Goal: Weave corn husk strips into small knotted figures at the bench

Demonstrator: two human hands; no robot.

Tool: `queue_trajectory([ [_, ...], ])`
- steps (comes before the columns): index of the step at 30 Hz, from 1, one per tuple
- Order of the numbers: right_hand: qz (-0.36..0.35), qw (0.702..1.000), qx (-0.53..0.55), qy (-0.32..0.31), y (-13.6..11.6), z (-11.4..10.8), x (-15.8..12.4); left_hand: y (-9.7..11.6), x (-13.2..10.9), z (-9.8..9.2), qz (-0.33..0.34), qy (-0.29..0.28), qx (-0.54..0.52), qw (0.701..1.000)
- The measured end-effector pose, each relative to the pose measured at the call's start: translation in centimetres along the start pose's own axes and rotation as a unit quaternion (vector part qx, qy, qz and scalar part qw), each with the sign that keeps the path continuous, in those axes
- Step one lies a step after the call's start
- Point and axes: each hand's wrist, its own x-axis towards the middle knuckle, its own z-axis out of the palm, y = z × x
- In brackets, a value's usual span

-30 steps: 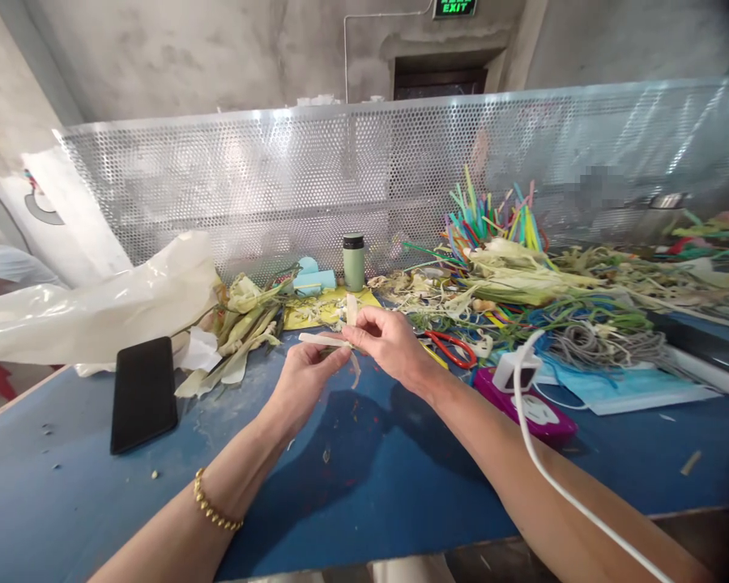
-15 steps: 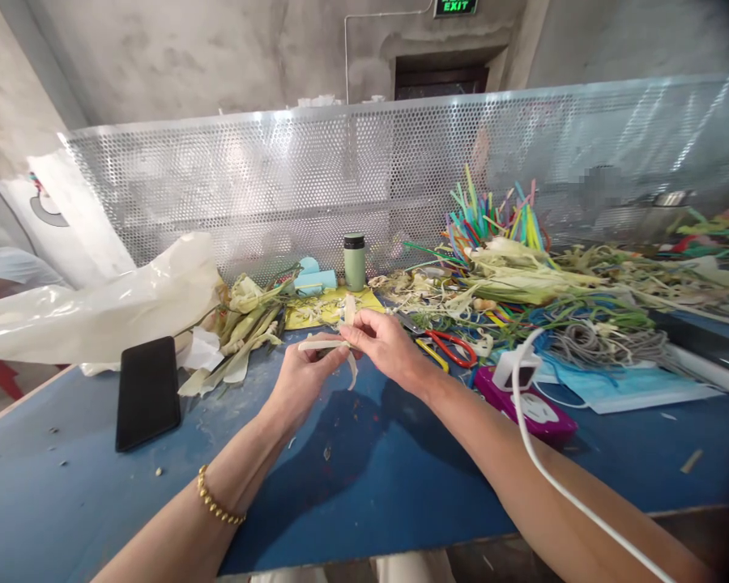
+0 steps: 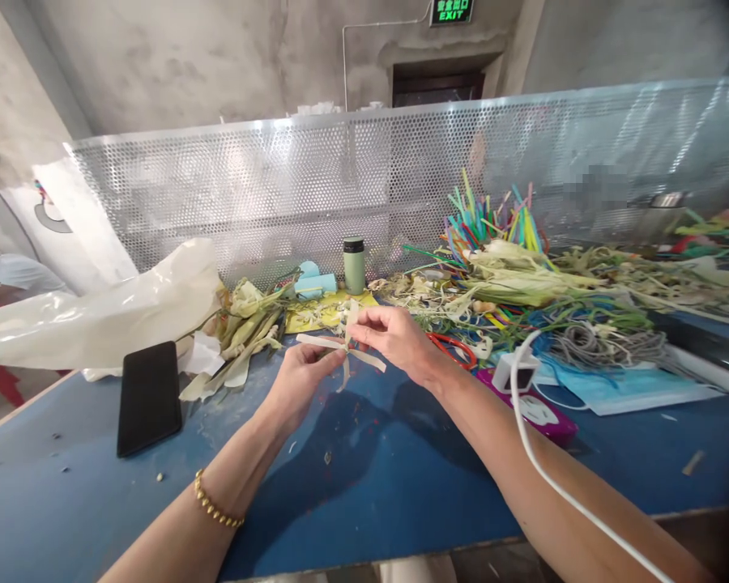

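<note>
Above the blue table, pale strips of corn husk cross at one middle point, with their ends sticking out several ways. My left hand pinches them near the crossing, thumb on top. My right hand is closed, thumb and fingertips on the upright strip just above the crossing. Its fingers partly cover that strip. Red-handled scissors lie behind my right wrist, their blades hidden. A yellow sheet with husk scraps is beyond my hands.
A black phone and a husk pile are at left. A green bottle stands behind. To the right are more husks, coloured pipe cleaners and a purple power strip. A white cable crosses my right forearm.
My right hand has shifted slightly right and its fingers have moved off the crossing. A strip end now shows pointing right, and the crossed shape is more visible. My left hand stays nearly put.
</note>
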Motion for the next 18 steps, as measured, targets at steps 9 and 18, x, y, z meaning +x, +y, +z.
queue_trajectory([
  [9, -0.102, 0.975, -0.136, 0.143, -0.1, -0.3, 0.2, 0.1, -0.3, 0.3, -0.029, -0.004, 0.043, 0.999],
  [18, -0.136, 0.979, -0.139, -0.055, -1.4, 0.9, -0.9, 0.8, -1.2, 0.9, -0.114, -0.097, 0.117, 0.982],
])
